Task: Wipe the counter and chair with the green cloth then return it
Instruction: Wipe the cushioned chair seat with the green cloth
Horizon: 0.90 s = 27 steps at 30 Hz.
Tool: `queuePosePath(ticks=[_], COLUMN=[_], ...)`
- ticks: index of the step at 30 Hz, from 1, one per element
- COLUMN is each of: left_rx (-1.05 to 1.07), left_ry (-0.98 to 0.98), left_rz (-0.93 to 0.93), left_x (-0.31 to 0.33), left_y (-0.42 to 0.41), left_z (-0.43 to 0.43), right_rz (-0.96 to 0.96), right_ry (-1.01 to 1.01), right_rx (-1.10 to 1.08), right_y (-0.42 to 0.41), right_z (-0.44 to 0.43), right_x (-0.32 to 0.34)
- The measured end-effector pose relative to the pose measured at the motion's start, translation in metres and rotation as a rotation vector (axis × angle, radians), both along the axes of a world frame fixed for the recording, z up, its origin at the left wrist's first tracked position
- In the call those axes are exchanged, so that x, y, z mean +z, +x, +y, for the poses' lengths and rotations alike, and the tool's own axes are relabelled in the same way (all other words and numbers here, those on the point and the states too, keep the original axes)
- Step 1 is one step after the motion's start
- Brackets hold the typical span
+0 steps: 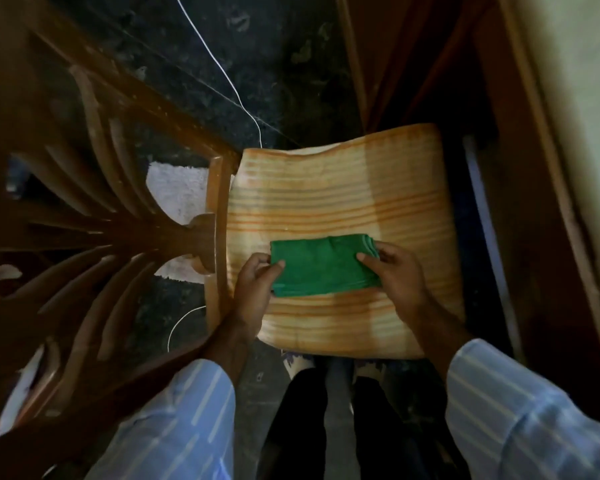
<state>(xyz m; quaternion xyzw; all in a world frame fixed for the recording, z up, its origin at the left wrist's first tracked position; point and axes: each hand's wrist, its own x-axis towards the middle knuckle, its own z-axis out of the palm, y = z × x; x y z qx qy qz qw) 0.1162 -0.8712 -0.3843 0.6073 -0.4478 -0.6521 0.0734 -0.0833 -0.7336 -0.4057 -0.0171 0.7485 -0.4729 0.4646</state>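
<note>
Cloth [323, 266]: one, green, folded, lying on one striped orange cushion [343, 188]. Left hand [255, 285] pinches its left edge, thumb on top, fingers curled beneath. Right hand [394, 271] pinches its right edge likewise. Two hands, cloth between them. One brown chair [94, 188] stands left of the left hand. One white cable [222, 67] runs beyond the cushion.

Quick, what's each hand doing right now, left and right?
Left hand: closed on the left end of the folded green cloth.
Right hand: closed on the cloth's right end.
</note>
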Motion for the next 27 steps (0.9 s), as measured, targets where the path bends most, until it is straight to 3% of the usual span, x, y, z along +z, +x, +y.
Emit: queuePosePath(ticks=[4,8,12,14,16,17,21,27], left_rx=[-0.014,-0.022,-0.201,-0.371,-0.613,-0.766,-1.249,-1.34], left_ry=[-0.139,-0.248,-0.439,-0.626,-0.932,-1.05,-1.068,-1.092], left_rz=[0.026,0.057,-0.219,-0.364,-0.427,-0.413,-0.419,-0.491], left_x=[-0.023,-0.043,-0.06,-0.065,-0.071,-0.074,-0.094,-0.119], left_y=[-0.031,-0.066,-0.091,-0.095,-0.095,-0.096,-0.106,-0.105], left_z=[-0.048,-0.101,-0.141,-0.146,-0.143,-0.138,-0.128,-0.132], right_rz=[0.16,0.192,0.222,0.554,0.941,1.021,1.188,1.375], right_ry=[0.011,-0.006,-0.054,0.024,0.134,0.195,0.41,0.364], right_rx=[0.14,0.087,0.105,0.192,0.38,0.474,0.796,0.693], right_y=[-0.028,-0.057,-0.069,-0.071,-0.077,-0.081,-0.084,-0.078], right_z=[-0.048,-0.1,-0.128,-0.117,-0.09,-0.076,-0.026,-0.017], right_x=[-0.04,-0.067,-0.073,-0.071,-0.077,-0.081,-0.105,-0.123])
